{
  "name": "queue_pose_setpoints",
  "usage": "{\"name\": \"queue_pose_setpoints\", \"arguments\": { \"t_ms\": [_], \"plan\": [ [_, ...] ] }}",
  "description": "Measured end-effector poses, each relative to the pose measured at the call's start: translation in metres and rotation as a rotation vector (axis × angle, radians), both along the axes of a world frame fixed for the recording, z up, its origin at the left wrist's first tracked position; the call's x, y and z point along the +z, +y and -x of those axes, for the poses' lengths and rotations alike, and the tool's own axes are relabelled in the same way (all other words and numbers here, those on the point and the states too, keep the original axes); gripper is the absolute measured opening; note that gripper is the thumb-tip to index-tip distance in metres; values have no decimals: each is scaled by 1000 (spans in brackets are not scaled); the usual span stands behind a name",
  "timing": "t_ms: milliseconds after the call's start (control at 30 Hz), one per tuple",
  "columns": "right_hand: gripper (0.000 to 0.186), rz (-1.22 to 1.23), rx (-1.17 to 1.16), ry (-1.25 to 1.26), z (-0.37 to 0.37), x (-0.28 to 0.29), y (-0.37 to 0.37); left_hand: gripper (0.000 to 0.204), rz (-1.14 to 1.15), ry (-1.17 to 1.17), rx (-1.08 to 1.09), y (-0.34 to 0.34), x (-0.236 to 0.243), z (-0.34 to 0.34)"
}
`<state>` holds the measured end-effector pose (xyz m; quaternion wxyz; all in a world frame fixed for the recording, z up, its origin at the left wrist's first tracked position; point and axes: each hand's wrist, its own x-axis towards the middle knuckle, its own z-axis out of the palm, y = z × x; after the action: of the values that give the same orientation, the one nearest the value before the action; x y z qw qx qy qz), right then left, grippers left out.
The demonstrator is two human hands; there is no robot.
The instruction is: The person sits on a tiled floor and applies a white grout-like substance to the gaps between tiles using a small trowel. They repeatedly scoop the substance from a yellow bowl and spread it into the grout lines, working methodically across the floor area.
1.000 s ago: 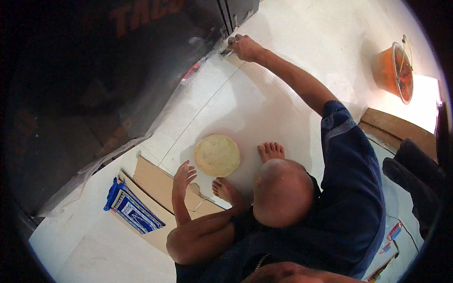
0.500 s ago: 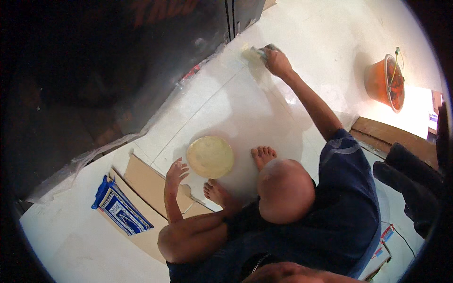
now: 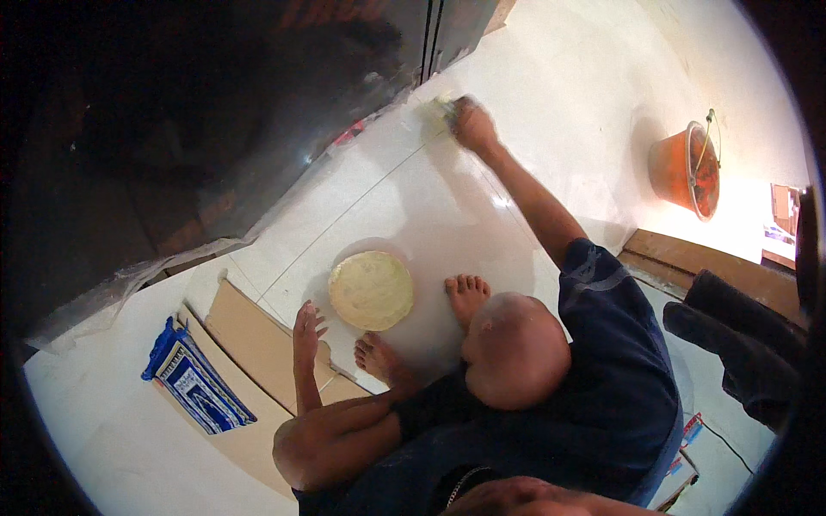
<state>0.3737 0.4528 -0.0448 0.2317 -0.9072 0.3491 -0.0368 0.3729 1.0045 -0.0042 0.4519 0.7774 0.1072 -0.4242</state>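
Observation:
My right hand (image 3: 471,127) is stretched out low on the white tiled floor (image 3: 370,206), closed on a small flat tool (image 3: 451,116) that is blurred, with a pale yellowish smear around it beside the base of the dark panel (image 3: 198,129). My left hand (image 3: 309,321) hangs open, fingers apart and holding nothing, at the left of a round shallow container (image 3: 371,289) of pale yellow paste. My bare feet (image 3: 467,299) are just right of and below the container.
An orange bucket (image 3: 675,172) stands at the right. Cardboard sheets (image 3: 258,327) with a blue printed bag (image 3: 196,378) lie lower left. A wooden board (image 3: 654,256) and dark cloth (image 3: 723,344) are on the right. Loose plastic sheeting (image 3: 129,292) edges the panel.
My right hand has moved rightward along the floor from the panel's corner, with the tool. The view has shifted slightly. My left hand stays open beside the container.

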Motion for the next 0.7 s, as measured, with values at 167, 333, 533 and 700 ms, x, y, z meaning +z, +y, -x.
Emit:
{"name": "queue_pose_setpoints", "arguments": {
  "t_ms": [167,333,533,700],
  "plan": [
    [30,180,18,-26,-22,1,-69,59,26,-24,105,5,-19,15],
    [29,121,182,-68,-32,-10,-35,52,51,-38,130,7,-27,11],
    [29,-30,257,206,-22,-5,38,43,20,-39,168,11,-41,6],
    [33,2,653,-8,1,8,102,42,28,-43,197,20,-47,7]
  ]
}}
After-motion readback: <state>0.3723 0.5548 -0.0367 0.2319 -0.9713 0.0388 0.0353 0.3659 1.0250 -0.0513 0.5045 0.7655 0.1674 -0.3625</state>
